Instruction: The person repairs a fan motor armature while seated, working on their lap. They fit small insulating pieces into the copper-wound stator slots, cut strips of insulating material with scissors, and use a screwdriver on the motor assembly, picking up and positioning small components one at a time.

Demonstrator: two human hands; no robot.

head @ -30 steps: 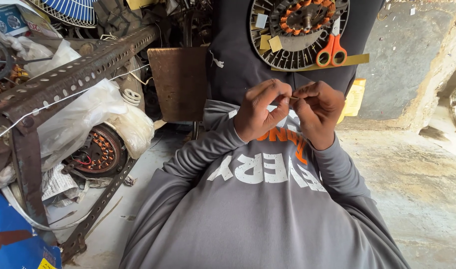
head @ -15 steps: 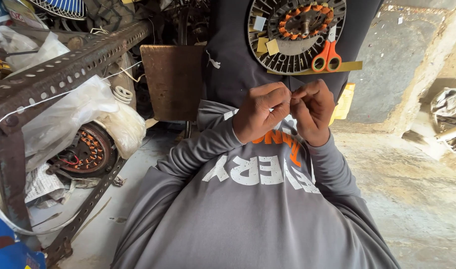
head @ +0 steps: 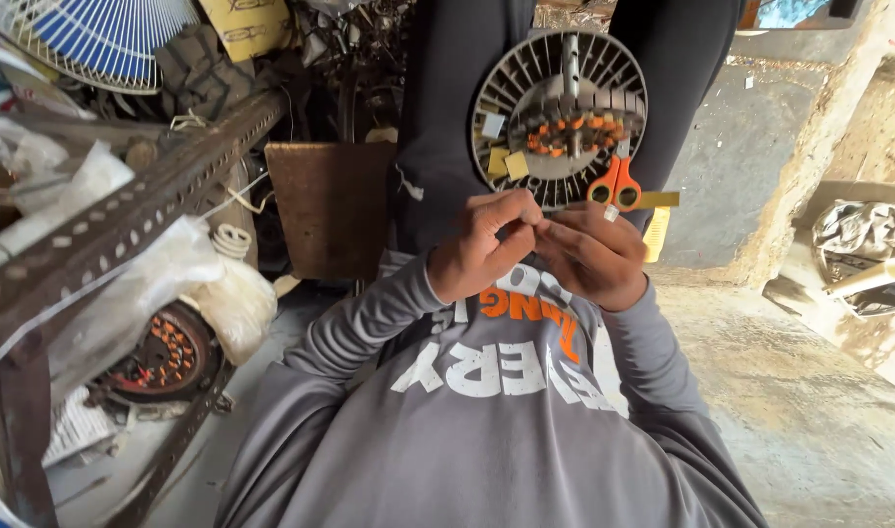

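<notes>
Grey round fan-motor stator with orange windings point(head: 561, 122) lies upper centre. Just below, left hand point(head: 481, 244) and right hand point(head: 594, 256) meet, fingertips pinched; item held too small to identify. Orange-handled scissors point(head: 615, 186) adjacent.

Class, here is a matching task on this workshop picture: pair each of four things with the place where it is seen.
Things:
1. orange-handled scissors
2. blue-and-white wire fan guard
3. brown wooden board
4. round grey fan motor housing with copper windings

Places:
A. top left corner, above the rusty slotted metal rack
B. upright, right of the rack
C. lying on the dark lap beyond both hands
D. at the lower right edge of the motor housing

Pairs: 1-D, 2-A, 3-B, 4-C
</notes>
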